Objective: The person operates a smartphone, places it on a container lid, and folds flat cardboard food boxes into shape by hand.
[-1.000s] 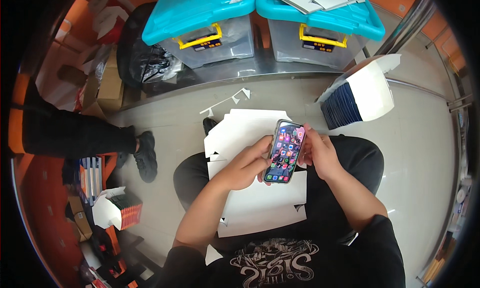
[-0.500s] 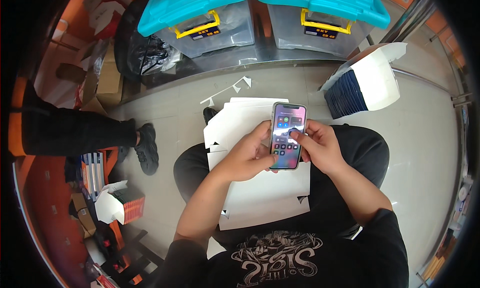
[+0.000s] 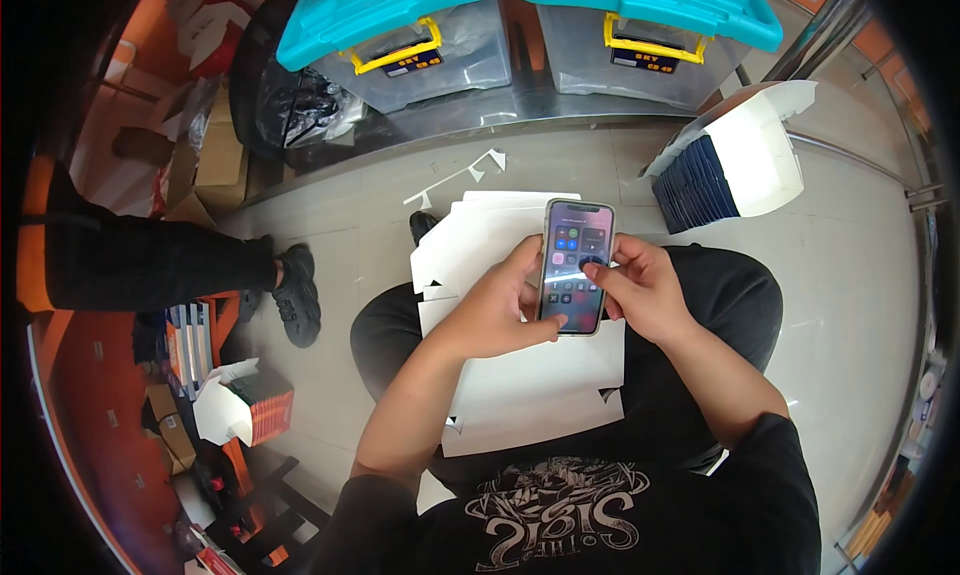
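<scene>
I see left hand (image 3: 500, 313) clasping phone (image 3: 574, 247), right hand (image 3: 648, 293) pinching its right edge, both above white card sheets (image 3: 540, 400).

Both bare forearms (image 3: 412, 400) are angled inward from the near side. The left hand (image 3: 497, 310) is curled, its thumb (image 3: 543, 329) laid rightward; the right hand (image 3: 652, 293) is bent inward, its thumb (image 3: 608, 279) stretched leftward and far.
</scene>
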Demonstrator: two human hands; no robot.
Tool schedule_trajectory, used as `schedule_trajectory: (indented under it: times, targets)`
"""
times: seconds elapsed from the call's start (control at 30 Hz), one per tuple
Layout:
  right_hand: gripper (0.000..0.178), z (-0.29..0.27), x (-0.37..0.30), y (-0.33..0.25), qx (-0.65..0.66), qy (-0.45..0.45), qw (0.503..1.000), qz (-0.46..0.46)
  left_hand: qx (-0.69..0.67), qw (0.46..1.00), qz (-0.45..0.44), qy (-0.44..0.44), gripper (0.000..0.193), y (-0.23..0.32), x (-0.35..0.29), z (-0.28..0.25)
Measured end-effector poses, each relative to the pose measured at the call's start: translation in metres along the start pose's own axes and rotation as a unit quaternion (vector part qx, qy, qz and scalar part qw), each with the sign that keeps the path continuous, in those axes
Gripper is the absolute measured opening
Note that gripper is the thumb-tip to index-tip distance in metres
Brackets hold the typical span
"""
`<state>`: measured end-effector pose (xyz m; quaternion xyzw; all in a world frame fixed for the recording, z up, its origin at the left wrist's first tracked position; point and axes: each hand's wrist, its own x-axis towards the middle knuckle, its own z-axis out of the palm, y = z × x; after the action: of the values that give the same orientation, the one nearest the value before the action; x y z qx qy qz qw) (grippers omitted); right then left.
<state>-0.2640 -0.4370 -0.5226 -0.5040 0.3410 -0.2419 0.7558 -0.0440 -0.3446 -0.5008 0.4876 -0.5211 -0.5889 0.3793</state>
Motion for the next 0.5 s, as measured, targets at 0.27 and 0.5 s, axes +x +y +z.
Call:
schedule_trajectory:
  times: [0.27, 0.5]
  targets:
    - [0.079, 0.01, 0.0, 0.026, -0.038, -0.006, 0.999, -0.031, -0.158, 0.987, -0.019, 0.003, 0.041, -0.021, 0.001, 0.003]
    - [0.065, 0.021, 0.024, 0.012, -0.139, 0.068, 0.986, -0.065, -0.007, 0.993, 0.111, 0.036, 0.051, -0.006, -0.018, -0.024]
